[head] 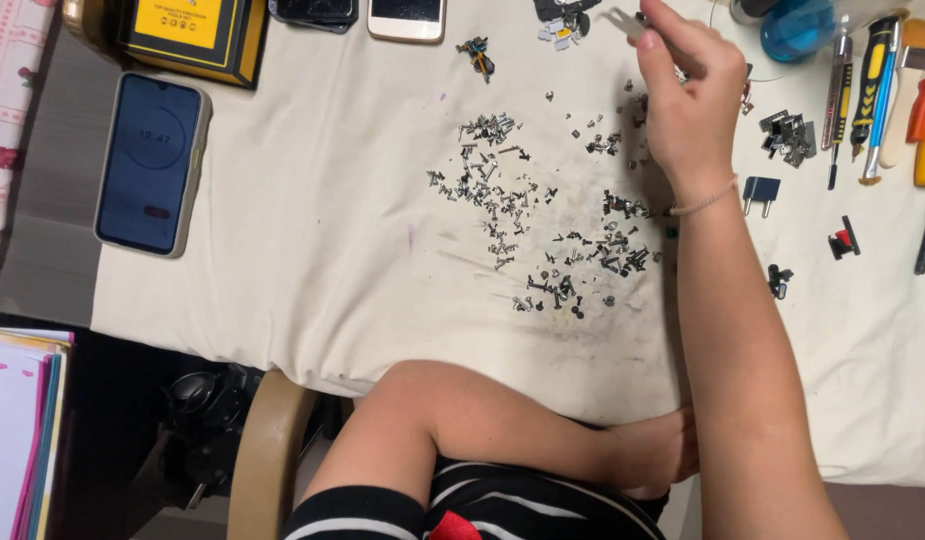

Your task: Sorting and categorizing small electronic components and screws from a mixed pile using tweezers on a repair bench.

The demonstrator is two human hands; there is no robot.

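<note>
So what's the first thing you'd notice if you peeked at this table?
Probably the big scatter of tiny screws spread over the middle of the white cloth. Next, the right hand reaching over them, holding tweezers near the table's far edge, while the left hand rests by the near edge. A phone with a dark, lit screen lies at the left, and screwdrivers line the right.

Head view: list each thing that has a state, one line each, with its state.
Dark phone in grey case: screen lit, face up.
White phone: screen dark, face up.
Small metal screws: scattered loose on the white cloth.
Right hand: raised, pinching silver tweezers.
Left hand: resting at the table edge.
</note>
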